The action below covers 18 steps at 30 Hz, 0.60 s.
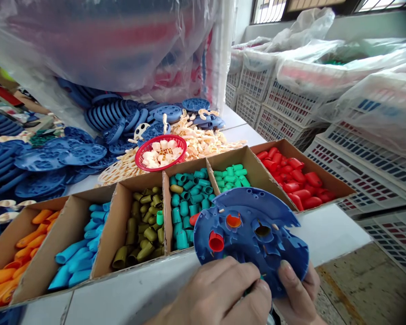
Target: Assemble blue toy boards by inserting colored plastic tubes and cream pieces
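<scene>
A round blue plastic disc [243, 243], with cut-outs and a notched right edge, is tilted up in front of me. Red and orange tubular pieces [216, 241] and a dark olive one [263, 229] sit in its holes. At its right edge, my right hand [299, 293] grips the disc, thumb on the near face. My left hand [223, 289] is closed against the disc's lower part, its fingers curled around a small piece that is mostly hidden, with a bit of teal showing. Something dark shows below, between the hands.
Behind the disc runs a divided cardboard box [117, 221] with orange, blue, olive, teal, green and red caps. Farther back are a red basket [138, 158] of cream pieces, loose cream parts and piled blue discs [81, 151]. White crates [291, 99] under plastic stand at right.
</scene>
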### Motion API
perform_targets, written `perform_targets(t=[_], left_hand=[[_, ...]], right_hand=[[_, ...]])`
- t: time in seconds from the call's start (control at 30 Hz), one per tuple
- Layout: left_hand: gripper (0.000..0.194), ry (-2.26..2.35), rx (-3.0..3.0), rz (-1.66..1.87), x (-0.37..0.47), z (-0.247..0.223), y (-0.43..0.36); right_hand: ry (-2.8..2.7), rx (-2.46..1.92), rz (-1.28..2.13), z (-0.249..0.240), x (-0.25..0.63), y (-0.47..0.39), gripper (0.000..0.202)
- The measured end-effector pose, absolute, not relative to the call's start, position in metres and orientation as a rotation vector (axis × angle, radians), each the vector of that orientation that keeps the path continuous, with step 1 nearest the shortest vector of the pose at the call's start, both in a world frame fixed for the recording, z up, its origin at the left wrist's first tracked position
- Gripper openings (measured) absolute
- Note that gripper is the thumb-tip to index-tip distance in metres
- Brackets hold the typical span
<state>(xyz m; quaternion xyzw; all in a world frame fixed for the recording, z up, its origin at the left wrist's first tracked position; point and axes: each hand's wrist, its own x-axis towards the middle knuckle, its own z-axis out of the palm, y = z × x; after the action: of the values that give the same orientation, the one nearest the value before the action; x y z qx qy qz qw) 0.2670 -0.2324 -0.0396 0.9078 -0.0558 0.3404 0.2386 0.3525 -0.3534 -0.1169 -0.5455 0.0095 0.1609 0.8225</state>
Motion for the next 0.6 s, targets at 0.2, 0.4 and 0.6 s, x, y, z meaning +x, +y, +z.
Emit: perform_targets(t=[0.2,0.4,0.6], left_hand=[[0.018,-0.071,2.589,0.860,0.271,-0.047,-0.240],[0.014,-0.007,2.612,1.051,0.268,-0.027,-0.222],[0.034,0.238,2.491,0.721,0.267,-0.012,-0.179]], right_hand=[[-0.019,-1.140,0.330,-0.127,0.350,-0.357,0.027],[-0.367,-1.127,0.342,-0.134,0.360,-0.365,0.019],[-0.372,-1.230,0.305,-0.135,0.356,-0.372,0.028]])
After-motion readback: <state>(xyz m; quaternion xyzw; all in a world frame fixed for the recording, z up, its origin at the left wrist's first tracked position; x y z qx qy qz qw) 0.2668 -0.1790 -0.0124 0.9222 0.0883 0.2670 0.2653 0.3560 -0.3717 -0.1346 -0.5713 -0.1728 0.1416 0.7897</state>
